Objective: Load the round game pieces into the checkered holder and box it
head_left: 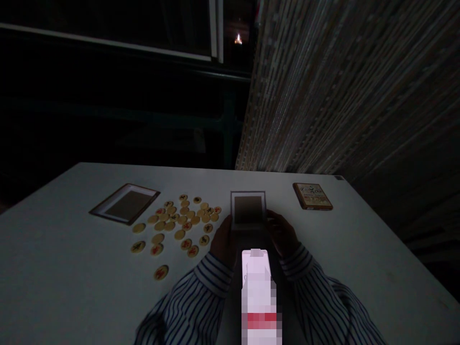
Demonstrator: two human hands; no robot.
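Note:
A small shallow box (248,226) with a pale rim and dark inside is upright-facing between my hands in the middle of the table. My left hand (223,242) closes on its left side, and my right hand (282,233) grips the right side with bent fingers. The dim light hides most of the fingertips. Just nearer to me, a phone (256,273) with a bright screen lies between my forearms, partly blurred out. To the left of my left hand, several round Chinese chess pieces (182,220) are scattered, some showing red or black characters, others blank.
A second shallow open box (104,213) rests at the left of the white table (79,282). On the right lies a flat printed box (312,196). A string curtain (287,96) hangs beyond the table's far right edge. The room is very dark.

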